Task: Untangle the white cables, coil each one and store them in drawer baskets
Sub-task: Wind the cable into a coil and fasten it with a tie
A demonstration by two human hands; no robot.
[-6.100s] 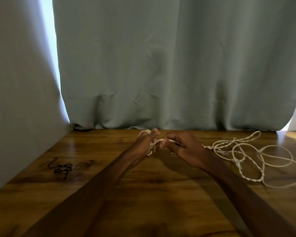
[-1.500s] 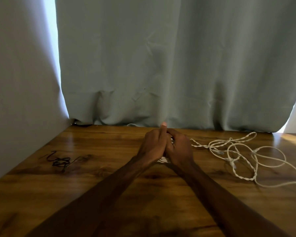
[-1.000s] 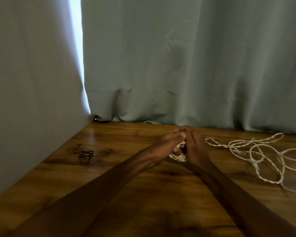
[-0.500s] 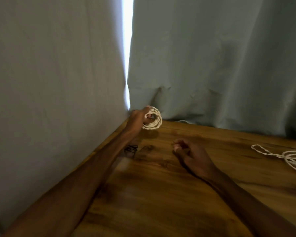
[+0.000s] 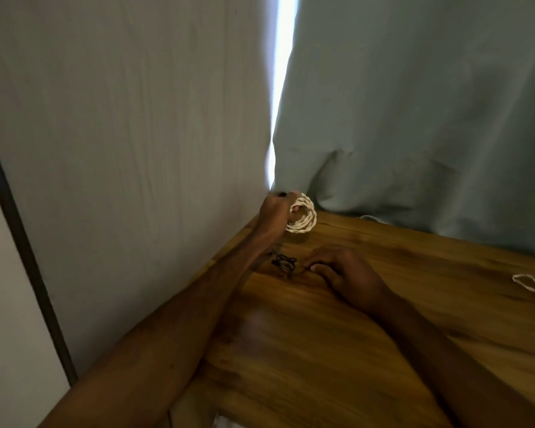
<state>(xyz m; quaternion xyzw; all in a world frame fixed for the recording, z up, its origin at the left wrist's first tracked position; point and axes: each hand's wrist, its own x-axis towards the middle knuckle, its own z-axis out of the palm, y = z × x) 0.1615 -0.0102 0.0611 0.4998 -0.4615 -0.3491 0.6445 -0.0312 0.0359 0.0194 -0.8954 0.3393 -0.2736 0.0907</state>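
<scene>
My left hand (image 5: 275, 213) holds a small round coil of white twisted cable (image 5: 305, 216) up at the far left corner of the wooden table (image 5: 337, 335), just above the tabletop. My right hand (image 5: 342, 270) rests on the table nearer to me, its fingertips at a small black tangled tie (image 5: 283, 262); whether it grips the tie I cannot tell. A loop of the other white cable (image 5: 533, 284) shows at the right edge of the view. No drawer baskets are in sight.
Grey-green curtains (image 5: 414, 118) hang behind the table and along its left side, with a bright gap (image 5: 280, 97) between them at the corner. A dark vertical frame strip (image 5: 22, 242) runs down the far left.
My head has turned left. My left hand carried the finished coil to the table's far left corner, and my right hand let go of it and moved to the black tie.
</scene>
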